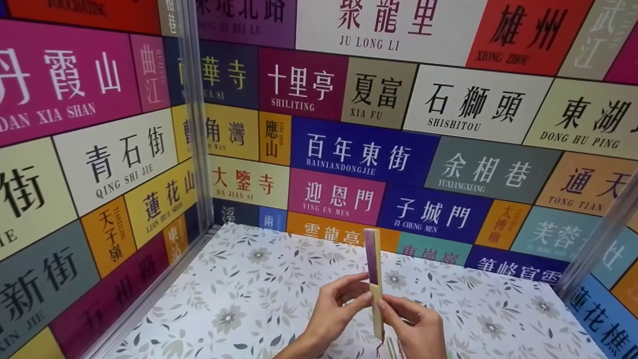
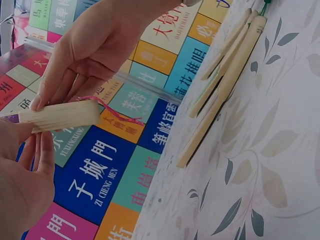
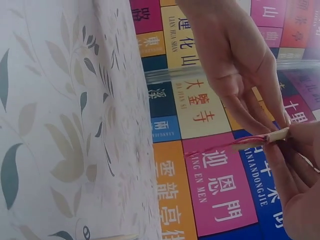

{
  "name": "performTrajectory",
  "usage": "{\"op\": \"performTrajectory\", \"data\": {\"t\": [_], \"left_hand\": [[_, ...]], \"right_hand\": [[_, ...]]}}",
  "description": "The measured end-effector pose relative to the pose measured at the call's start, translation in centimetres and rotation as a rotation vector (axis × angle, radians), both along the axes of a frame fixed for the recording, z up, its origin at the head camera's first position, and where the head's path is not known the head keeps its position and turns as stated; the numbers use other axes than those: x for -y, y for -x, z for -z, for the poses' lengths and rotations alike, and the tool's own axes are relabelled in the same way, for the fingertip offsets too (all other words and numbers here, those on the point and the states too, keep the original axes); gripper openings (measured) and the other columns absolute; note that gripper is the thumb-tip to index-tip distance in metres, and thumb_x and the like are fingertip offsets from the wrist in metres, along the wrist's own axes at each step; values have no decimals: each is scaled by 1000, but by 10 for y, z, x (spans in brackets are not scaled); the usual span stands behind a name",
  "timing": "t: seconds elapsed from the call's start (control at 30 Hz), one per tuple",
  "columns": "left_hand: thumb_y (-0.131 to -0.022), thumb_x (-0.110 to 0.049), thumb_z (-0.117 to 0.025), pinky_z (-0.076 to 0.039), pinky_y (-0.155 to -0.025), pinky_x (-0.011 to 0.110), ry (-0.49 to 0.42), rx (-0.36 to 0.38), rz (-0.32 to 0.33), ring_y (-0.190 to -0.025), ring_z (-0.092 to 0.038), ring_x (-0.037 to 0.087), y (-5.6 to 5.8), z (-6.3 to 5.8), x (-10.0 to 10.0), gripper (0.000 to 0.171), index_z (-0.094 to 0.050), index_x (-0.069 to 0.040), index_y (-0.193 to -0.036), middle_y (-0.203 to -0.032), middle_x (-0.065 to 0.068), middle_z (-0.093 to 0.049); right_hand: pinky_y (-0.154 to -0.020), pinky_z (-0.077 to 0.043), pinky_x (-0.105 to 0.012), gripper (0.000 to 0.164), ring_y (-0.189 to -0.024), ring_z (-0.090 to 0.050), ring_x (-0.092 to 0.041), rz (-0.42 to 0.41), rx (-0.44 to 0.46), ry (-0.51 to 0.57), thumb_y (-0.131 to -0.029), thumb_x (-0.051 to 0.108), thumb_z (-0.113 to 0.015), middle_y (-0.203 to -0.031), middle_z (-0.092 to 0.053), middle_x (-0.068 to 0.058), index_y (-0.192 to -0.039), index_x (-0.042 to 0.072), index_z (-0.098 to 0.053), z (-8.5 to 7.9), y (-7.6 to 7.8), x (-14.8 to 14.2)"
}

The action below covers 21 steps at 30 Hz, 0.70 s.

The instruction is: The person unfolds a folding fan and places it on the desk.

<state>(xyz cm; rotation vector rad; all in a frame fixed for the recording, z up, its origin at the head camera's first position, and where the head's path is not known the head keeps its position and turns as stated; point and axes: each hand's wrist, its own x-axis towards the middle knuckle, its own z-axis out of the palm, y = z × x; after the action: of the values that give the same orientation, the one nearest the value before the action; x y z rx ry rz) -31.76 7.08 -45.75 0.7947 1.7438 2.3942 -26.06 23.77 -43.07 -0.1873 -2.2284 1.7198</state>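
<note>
A folded hand fan (image 1: 377,304) stands nearly upright between the two hands above the table. Its upper part is purple and pale yellow, its lower part bare bamboo ribs. The left hand (image 1: 335,310) pinches it around the middle, where the purple leaf meets the ribs. Lower down, the right hand (image 1: 417,324) holds the ribs between thumb and fingers. From the fan's bottom end hangs a thin pink-red cord (image 2: 117,112), also seen in the right wrist view. Fingers cover part of the ribs in each view.
In the left wrist view, more folded bamboo fans (image 2: 222,97) lie on the table, one with a green cord (image 2: 266,6). A white floral cloth (image 1: 259,289) covers the tabletop. Colourful panels (image 1: 364,149) with street names stand behind and at the sides, joined by clear corner strips (image 1: 200,124).
</note>
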Motion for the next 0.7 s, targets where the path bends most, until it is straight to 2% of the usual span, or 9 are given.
{"op": "performTrajectory", "data": {"t": [0.23, 0.43, 0.7], "left_hand": [[-94, -22, -72, -62, -92, 35, -2, 56, 16, -110, -70, 24, -2, 2, -1, 33, -69, -16, -126, -118, 11, -73], [-94, -18, -73, -63, -92, 37, -51, 90, 44, -105, -73, 25, -1, 3, -2, 32, -69, -9, -125, -116, 15, -74], [-95, -15, -71, -62, -94, 40, -80, 96, 59, -105, -73, 26, -1, 5, -2, 32, -68, -6, -125, -116, 17, -73]], "right_hand": [[-74, -66, -32, 24, -89, -77, -21, 23, -9, 106, -86, 19, -81, -101, -78, -12, -106, 7, -79, 2, -2, 3], [-73, -66, -32, 26, -85, -77, -21, 34, -31, 117, -84, 19, -83, -96, -78, -14, -104, 3, -78, 1, -3, 3], [-74, -66, -34, 26, -85, -77, -22, 5, -50, 154, -85, 15, -82, -93, -78, -15, -103, -1, -75, 3, -2, -2]]}}
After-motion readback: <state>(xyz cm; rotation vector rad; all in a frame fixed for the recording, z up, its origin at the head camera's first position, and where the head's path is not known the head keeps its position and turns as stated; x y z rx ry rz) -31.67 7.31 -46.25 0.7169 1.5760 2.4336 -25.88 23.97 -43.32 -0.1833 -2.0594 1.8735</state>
